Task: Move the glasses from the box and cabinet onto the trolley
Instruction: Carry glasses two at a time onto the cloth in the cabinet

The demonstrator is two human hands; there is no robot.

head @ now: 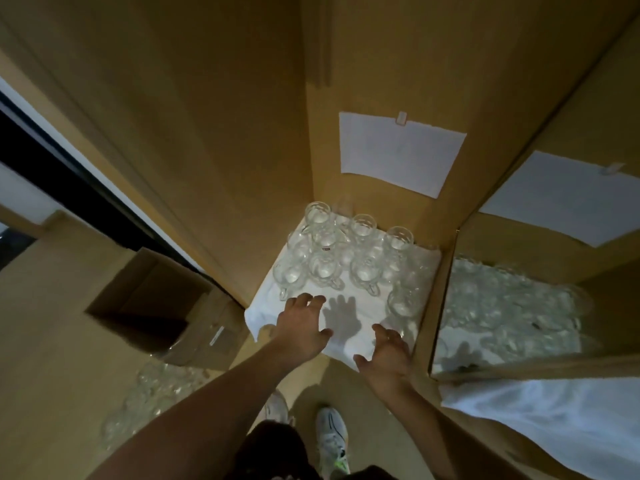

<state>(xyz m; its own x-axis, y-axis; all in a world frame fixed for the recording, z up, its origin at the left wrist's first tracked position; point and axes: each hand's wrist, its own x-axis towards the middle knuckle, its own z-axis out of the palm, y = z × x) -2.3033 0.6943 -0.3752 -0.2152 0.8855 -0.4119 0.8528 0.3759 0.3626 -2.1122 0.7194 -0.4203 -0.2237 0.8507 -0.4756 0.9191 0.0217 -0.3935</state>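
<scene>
An open cardboard box (152, 299) is seen at 9 o'clock. The left hand (301, 327) and right hand (386, 351) are stretched out, fingers spread, nothing held, over the white-lined cabinet shelf (349, 337). Glass mugs (325, 265) are clustered at 12 o'clock.

Glasses (346, 252): clear glass mugs with side handles, standing upright and mouth-up in close rows on a white liner, filling the rear and right part of an open cabinet (381, 81) compartment of tan wood; the front of the liner is bare. Further glasses (509, 306): a dense, blurred mass of clear glassware on the white-lined shelf of the adjoining compartment to the right, individual pieces hard to tell apart. Box (156, 299): brown cardboard, flaps open, lying to the left, with more clear glasses (152, 393) massed just in front of it.
</scene>
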